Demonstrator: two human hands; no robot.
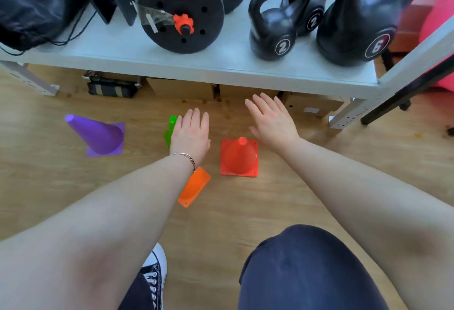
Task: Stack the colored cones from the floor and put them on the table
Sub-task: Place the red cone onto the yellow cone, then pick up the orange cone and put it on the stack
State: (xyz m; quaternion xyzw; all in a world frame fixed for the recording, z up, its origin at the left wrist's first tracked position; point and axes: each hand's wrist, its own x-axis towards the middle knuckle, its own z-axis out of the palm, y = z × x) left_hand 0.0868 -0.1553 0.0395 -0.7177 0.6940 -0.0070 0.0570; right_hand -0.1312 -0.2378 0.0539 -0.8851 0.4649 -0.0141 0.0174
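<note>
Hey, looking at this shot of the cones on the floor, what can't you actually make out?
Head view:
- Green cone: mostly hidden behind the left hand.
- Orange cone: tip covered by the left wrist.
- Largest kettlebell: handle top cut off by the frame edge.
- Boxes: shadowed under the table.

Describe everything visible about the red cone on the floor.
The red cone stands upright on the wooden floor, in front of the table. It looks like glossy, slightly translucent plastic: a square base with small holes near the corners and a rounded tip. Neither hand touches it; the right hand hovers beyond it.
</note>
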